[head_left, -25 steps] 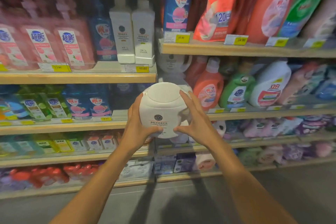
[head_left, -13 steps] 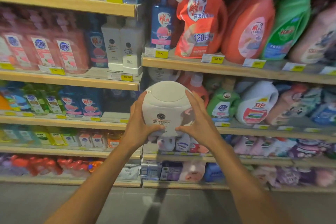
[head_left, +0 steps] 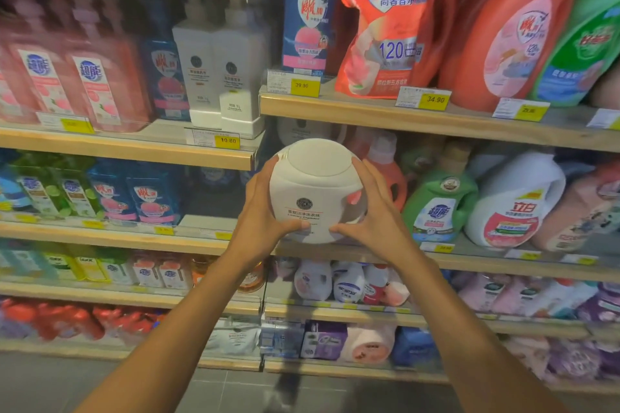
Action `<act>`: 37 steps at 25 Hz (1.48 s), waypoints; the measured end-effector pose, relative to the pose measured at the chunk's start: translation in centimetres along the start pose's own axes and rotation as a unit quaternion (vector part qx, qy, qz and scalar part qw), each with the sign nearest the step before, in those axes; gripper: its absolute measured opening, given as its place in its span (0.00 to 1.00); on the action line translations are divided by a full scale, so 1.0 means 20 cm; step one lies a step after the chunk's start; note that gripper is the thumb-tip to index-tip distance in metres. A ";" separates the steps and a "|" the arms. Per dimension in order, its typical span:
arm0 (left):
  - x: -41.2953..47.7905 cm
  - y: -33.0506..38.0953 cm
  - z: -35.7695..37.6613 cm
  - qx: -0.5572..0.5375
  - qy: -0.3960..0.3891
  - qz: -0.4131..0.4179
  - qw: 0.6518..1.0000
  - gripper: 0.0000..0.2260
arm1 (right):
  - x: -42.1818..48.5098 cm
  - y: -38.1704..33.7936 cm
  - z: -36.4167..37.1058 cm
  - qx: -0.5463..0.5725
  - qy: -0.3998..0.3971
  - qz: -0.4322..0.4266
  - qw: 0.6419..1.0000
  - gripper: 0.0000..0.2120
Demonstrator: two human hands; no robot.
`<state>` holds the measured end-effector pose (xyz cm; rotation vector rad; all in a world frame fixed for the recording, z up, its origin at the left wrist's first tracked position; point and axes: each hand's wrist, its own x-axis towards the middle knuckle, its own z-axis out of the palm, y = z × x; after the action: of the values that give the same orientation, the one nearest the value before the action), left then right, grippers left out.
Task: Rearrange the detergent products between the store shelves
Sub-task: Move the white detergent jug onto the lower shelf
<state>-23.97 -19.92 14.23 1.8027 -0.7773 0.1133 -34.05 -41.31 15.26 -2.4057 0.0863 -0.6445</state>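
Note:
I hold a round white detergent tub (head_left: 313,183) with a domed lid and a small dark logo in front of the shelves, at chest height. My left hand (head_left: 263,218) grips its left side and my right hand (head_left: 372,214) grips its right side, thumbs under the label. The tub hovers before the dark gap at the left end of the right-hand wooden shelf (head_left: 469,260), beside a red bottle (head_left: 385,168). Another white container (head_left: 302,131) sits in shadow behind it.
Two white pump bottles (head_left: 218,77) stand on the left upper shelf (head_left: 134,151). A green bottle (head_left: 439,204) and a white jug (head_left: 513,201) stand right of the tub. Red refill pouches (head_left: 389,23) fill the shelf above. Lower shelves hold small bottles and boxes.
The view has closed in on the shelves and tilted up. The tub, held in both hands, has moved forward toward the gap on the right-hand shelf.

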 end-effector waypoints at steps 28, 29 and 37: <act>0.70 -0.39 0.20 0.035 0.032 -0.036 0.998 0.40 | 0.71 0.44 0.21 -0.044 -0.009 0.153 0.987 0.26; 0.71 -0.39 0.20 0.025 0.028 -0.041 0.998 0.42 | 0.72 0.45 0.21 -0.030 -0.017 0.153 0.988 0.28; 0.77 -0.38 0.18 0.025 0.009 -0.041 0.999 0.46 | 0.77 0.44 0.19 -0.034 -0.065 0.200 0.977 0.32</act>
<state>-8.86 -28.77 13.45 1.8771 -0.6917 0.0952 -17.92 -49.48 13.89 -2.3884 0.5278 -0.3000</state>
